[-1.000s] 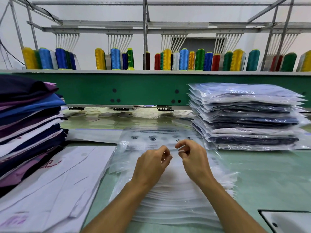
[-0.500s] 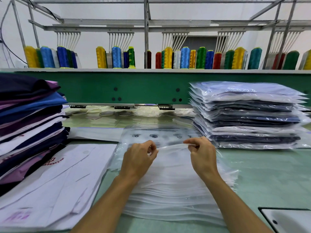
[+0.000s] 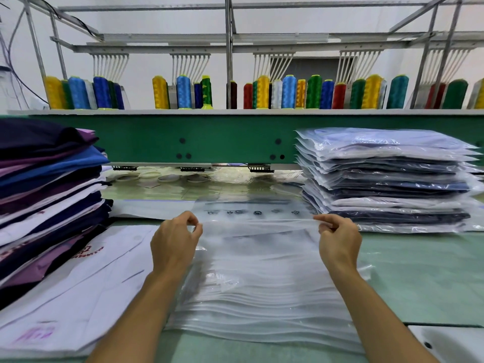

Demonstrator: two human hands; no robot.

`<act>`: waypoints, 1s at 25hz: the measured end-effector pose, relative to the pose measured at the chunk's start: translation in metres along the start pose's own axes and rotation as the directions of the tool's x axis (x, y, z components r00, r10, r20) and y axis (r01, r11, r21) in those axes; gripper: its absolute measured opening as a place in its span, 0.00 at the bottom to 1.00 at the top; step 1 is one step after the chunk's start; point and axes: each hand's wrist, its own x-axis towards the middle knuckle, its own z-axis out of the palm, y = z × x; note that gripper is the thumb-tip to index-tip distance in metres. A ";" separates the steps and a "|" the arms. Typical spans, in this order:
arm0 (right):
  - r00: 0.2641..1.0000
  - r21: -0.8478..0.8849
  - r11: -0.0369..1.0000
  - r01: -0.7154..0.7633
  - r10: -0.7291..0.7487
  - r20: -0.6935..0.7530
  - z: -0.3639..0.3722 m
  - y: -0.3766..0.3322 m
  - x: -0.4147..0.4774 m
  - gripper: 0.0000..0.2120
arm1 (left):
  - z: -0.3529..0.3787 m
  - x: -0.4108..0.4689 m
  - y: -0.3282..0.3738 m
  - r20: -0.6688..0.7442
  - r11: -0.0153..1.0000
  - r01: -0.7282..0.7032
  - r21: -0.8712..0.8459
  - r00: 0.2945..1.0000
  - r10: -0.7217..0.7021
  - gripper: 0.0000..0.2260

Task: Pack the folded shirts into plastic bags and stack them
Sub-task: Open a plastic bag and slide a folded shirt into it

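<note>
Pinching the far edge of the top plastic bag (image 3: 256, 247) between thumb and fingertips of the left hand (image 3: 175, 242) and the right hand (image 3: 339, 241), one at each corner, and holding that edge taut just above the pile of empty bags (image 3: 262, 310) in the middle of the green table (image 3: 419, 271). Appearing to be opening the bag's mouth, with no shirt showing inside it yet.

Showing a tall stack of bagged shirts (image 3: 387, 179) at the right, each in clear plastic, and reading that as a good share of the packing done. Showing at the left a stack of folded shirts (image 3: 47, 184) of similar height, in navy, blue, purple and white, none of them bagged. Showing a white shirt (image 3: 78, 284) lying flat just beside the bag pile, probably next to go in.

Judging the task as roughly midway: leaving the left stack to be bagged piece by piece and each one added onto the right stack.
</note>
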 end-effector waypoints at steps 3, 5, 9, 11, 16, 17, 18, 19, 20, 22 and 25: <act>0.999 0.017 1.000 -0.026 0.027 -0.019 0.002 0.002 0.002 0.16 | -0.001 0.001 -0.001 -0.028 0.999 0.037 -0.037 0.999 -0.039 0.04; 1.000 0.010 1.000 -0.023 0.023 -0.007 0.002 0.003 0.002 0.16 | 0.000 0.001 -0.003 -0.009 1.000 0.007 -0.005 1.000 -0.007 0.02; 0.996 0.032 0.999 -0.035 0.032 0.084 -0.001 0.007 0.005 0.16 | 0.003 0.000 -0.007 0.241 0.979 -0.202 -0.012 0.950 0.199 0.17; 0.987 0.037 0.998 -0.042 0.036 0.156 0.000 0.008 0.004 0.16 | 0.007 -0.004 -0.003 0.347 0.968 -0.242 -0.068 0.904 0.250 0.10; 0.936 -0.154 0.984 0.094 -0.035 0.350 0.004 0.003 -0.007 0.04 | 0.012 -0.007 -0.001 0.346 0.985 -0.170 -0.028 0.923 0.169 0.12; 0.924 -0.217 0.962 0.169 -0.078 0.375 0.005 0.002 -0.008 0.02 | 0.012 -0.008 0.000 0.341 0.987 -0.150 -0.051 0.927 0.158 0.16; 0.907 -0.268 0.932 0.243 -0.120 0.403 0.006 0.002 -0.011 0.03 | 0.012 -0.010 0.002 0.338 0.988 -0.133 -0.081 0.929 0.153 0.18; 0.893 -0.314 0.901 0.301 -0.150 0.425 0.007 0.001 -0.014 0.03 | 0.013 -0.012 0.004 0.333 0.986 -0.129 -0.102 0.930 0.156 0.19; 0.887 -0.360 0.868 0.343 -0.173 0.428 0.007 0.000 -0.016 0.04 | 0.013 -0.014 0.007 0.321 0.984 -0.140 -0.110 0.932 0.168 0.18; 0.884 -0.424 0.807 0.411 -0.239 0.402 0.007 -0.002 -0.019 0.04 | 0.014 -0.016 0.011 0.280 0.975 -0.184 -0.123 0.936 0.212 0.11; 0.803 -0.354 0.741 0.571 -0.414 0.429 0.009 -0.005 -0.023 0.04 | 0.014 -0.016 0.013 0.227 0.950 -0.251 -0.187 0.930 0.290 0.07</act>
